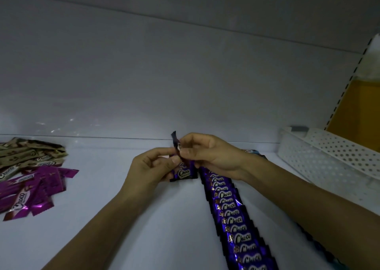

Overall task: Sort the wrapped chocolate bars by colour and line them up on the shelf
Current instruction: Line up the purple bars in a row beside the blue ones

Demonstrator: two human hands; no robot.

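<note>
Both hands are holding one purple bar [183, 172] at the far middle of the shelf [102, 218]. The left hand [154, 167] is pinching its middle between thumb and fingers, and the right hand [207, 152] is pinching the upper part. The bar is standing nearly upright, long axis running up and down, twisted top end pointing up and a bit left, label facing the camera. Can't tell if its bottom edge is touching the shelf. It's sitting just left of the far end of the row [236, 224] of purple bars, which is running near-far, drifting right as it comes nearer. A pink pile [37, 189] and a gold pile [30, 153] are lying far left, and a white basket [329, 163] is sitting right.
</note>
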